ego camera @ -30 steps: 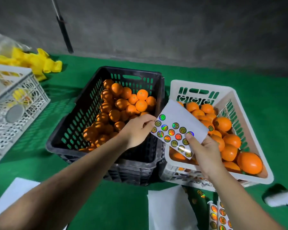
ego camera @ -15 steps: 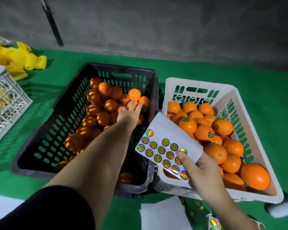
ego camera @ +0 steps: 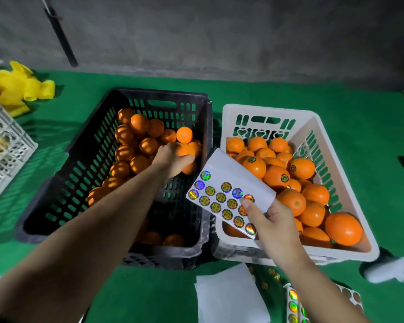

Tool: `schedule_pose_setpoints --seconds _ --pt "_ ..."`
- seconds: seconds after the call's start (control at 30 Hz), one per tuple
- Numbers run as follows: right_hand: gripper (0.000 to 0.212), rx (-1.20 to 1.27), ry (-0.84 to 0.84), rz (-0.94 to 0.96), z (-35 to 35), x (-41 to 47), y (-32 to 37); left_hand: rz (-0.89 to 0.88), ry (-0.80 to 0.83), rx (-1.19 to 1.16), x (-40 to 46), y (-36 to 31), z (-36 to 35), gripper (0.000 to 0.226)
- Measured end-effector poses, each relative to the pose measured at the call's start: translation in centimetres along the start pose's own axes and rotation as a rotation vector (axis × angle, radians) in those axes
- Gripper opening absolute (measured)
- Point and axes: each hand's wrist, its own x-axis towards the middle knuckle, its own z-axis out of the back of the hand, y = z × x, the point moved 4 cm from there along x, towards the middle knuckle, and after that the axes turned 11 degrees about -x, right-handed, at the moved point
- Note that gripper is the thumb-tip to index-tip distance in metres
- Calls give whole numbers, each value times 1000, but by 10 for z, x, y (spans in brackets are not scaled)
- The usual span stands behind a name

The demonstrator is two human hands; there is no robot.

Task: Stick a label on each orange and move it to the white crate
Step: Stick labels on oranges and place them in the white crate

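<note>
Green cloth (ego camera: 289,94) is covering the work surface, and two crates are sitting on it side by side, touching: a black crate (ego camera: 84,173) on the person's left and a white crate (ego camera: 261,110) on the right. Unlabelled oranges are heaped toward the far end of the black crate. The white crate is holding a full pile, several of them showing a small round label.

The person's left hand (ego camera: 173,159) is reaching deep into the black crate, arm stretched forward and palm turned down, with its fingers curling over an orange (ego camera: 184,150) near the crate's right wall. The fingertips are hidden under the fruit, so how firmly it is being held is unclear, though the hand looks closed around it.

The right hand (ego camera: 273,224) is hovering over the near left corner of the white crate, pinching a white label sheet (ego camera: 229,194) with the thumb pressing on top among the shiny round stickers. The sheet is tilting up and away from the wrist.

The step in hand appears to be picking the next orange. Doing it well probably means lifting it straight up so neighbouring fruit is not rolling, then bringing it close to the sheet so a sticker can be peeled and pressed onto smooth skin.

More label sheets (ego camera: 294,306) and white paper (ego camera: 229,297) are lying on the cloth nearby.
</note>
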Motion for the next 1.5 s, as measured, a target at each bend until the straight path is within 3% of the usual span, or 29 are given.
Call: schedule_pose_setpoints --seconds 0.13,0.2,0.3,0.4,0.47,0.5,0.6,0.67,0.7,0.77,0.87,1.0,1.1,1.2,1.33,1.5 --pt "39 77 -26 -13 3 -3 7 131 49 -792 -81 -21 28 33" --pt "39 142 -33 -38 7 -10 8 88 173 -1018 -127 -25 30 38" --pt "41 224 -9 -35 8 -27 13 -106 331 -1162 -187 -34 27 64" --pt "43 289 28 2 5 -49 21 -217 433 -1127 -230 -39 18 87" --pt "42 289 16 15 6 -60 27 -147 403 -1153 -246 -34 13 115" --pt "42 262 -24 10 7 -65 31 -129 374 -1169 -251 -30 9 116" --pt "62 -105 -369 5 16 -84 45 -167 285 -1205 -265 -25 -1 76" --pt "71 -429 -595 245 21 -101 66 -212 334 -1249 -276 -26 -8 74" --pt "65 -530 -587 392 17 -109 77 -235 369 -1233 -280 -25 -12 74" --pt "49 -618 -418 530 9 -116 92 -227 361 -1165 -288 -19 -16 70" --pt "38 -573 -221 486 4 -118 100 -177 371 -1116 -296 -8 -21 67" --pt "10 -362 -87 350 7 -118 98 -226 399 -1026 -303 -5 -16 67" --pt "20 -260 -40 253 12 -119 98 -263 385 -960 -304 -6 -10 68" --pt "11 -229 27 257 13 -121 103 -290 342 -873 -304 -7 -5 67" --pt "13 -285 30 259 13 -121 105 -362 332 -748 -312 -14 -4 76" --pt "32 -216 77 240 18 -124 102 -395 361 -704 -321 -27 -2 73"
